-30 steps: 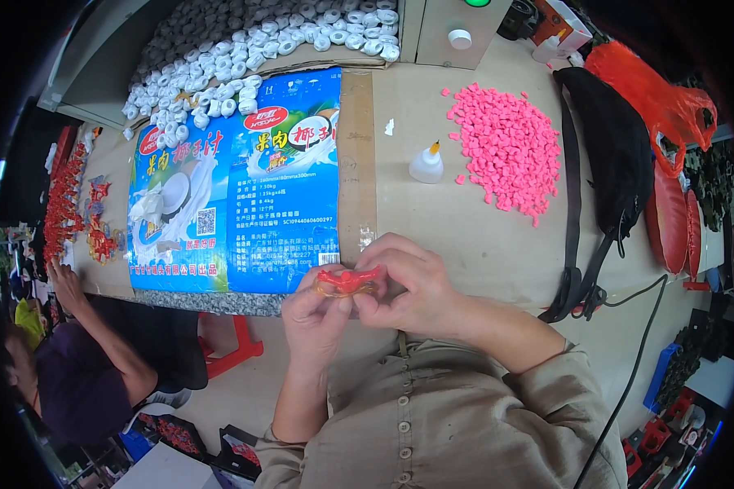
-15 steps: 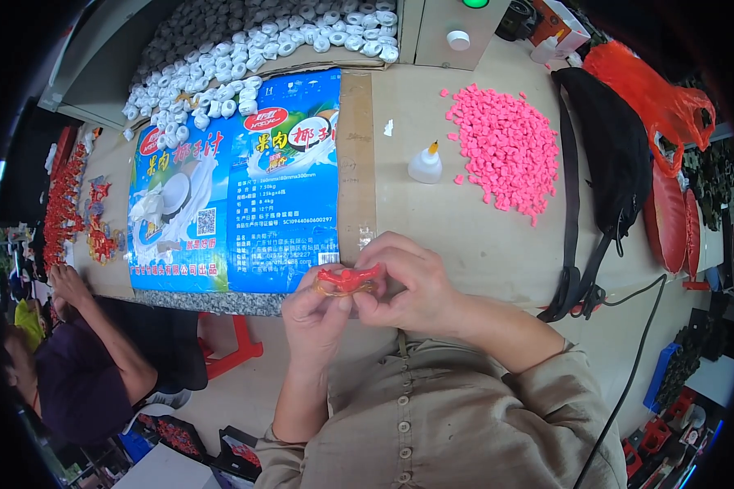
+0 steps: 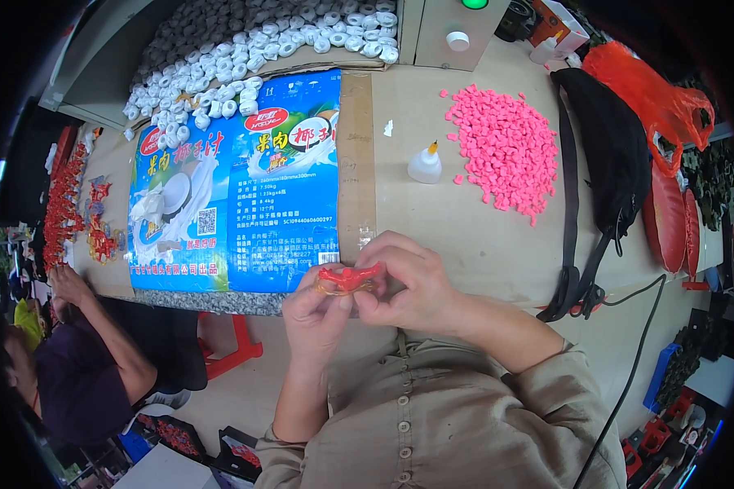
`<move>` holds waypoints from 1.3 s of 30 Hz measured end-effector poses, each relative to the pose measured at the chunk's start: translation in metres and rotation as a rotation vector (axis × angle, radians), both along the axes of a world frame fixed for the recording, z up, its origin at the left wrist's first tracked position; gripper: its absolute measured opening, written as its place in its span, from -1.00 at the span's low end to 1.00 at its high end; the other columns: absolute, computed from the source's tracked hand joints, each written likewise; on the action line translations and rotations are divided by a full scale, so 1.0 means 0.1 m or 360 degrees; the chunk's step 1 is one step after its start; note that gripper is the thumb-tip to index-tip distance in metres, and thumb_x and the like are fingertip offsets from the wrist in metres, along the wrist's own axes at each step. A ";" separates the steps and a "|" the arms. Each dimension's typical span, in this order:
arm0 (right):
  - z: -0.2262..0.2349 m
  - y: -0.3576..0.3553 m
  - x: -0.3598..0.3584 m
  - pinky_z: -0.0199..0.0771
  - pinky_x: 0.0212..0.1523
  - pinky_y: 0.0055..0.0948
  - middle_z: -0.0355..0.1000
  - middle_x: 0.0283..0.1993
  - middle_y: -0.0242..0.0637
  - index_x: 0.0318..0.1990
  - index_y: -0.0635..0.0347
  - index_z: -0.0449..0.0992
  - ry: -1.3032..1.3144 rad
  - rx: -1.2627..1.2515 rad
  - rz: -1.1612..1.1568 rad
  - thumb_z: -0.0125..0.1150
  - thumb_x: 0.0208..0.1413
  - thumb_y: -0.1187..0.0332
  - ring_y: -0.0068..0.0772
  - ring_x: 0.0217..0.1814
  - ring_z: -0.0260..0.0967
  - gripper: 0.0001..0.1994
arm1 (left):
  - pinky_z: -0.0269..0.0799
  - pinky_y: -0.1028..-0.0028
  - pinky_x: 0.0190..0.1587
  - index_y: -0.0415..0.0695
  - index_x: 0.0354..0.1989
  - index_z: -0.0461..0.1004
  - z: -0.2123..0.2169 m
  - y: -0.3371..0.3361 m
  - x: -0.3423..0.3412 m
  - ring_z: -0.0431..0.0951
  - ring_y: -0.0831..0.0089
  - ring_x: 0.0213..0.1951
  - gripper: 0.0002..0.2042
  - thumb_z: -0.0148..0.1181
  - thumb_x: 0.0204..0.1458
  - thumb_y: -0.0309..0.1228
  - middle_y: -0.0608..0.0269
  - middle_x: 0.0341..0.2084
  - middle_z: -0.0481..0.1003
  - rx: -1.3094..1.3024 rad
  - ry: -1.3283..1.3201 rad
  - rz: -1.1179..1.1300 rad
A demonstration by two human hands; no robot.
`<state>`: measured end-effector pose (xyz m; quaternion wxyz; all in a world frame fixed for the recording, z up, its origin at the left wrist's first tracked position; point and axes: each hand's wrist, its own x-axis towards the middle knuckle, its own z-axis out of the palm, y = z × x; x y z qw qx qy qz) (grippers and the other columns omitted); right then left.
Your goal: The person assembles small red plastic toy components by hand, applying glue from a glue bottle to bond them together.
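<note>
The person's left hand (image 3: pixel 316 314) and right hand (image 3: pixel 412 285) meet at about 6 o'clock of the view's centre, just off the near edge of the wooden table (image 3: pixel 465 236); both are pinched together on a small red ornament (image 3: pixel 349 277), which lies level between the fingertips, with a loop of yellow cord (image 3: pixel 341 289) hanging just under it; the left thumb presses it from below, the right fingers curl over its right end. At 12 o'clock from the hands lies a flattened blue printed carton (image 3: pixel 236 187), and beyond it, at 11 o'clock, a heap of small white rings (image 3: pixel 245 57). At 1 o'clock stands a small white glue bottle (image 3: pixel 425 164) with a yellow tip, upright, just beside a pile of pink pellets (image 3: pixel 506 147); at 3 o'clock a black bag (image 3: pixel 612 155) lies with its strap trailing over the table edge. At 9 o'clock another person's hand (image 3: pixel 69 285) rests near a row of red pieces (image 3: pixel 65 204).
</note>
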<state>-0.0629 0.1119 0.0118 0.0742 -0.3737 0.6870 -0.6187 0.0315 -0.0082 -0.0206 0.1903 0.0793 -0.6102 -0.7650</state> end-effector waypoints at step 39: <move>-0.01 0.00 -0.01 0.25 -0.57 -0.68 0.23 -0.27 -0.30 -0.34 0.28 0.37 -0.0133 -0.0119 0.0274 0.27 -0.25 0.43 -0.67 -0.58 0.18 -0.73 | 0.31 0.49 -0.21 -0.36 0.01 0.11 0.25 -0.18 -0.16 0.34 0.35 -0.15 -0.54 -0.05 -0.09 -0.41 0.08 -0.16 0.30 0.1211 -0.0208 -0.0496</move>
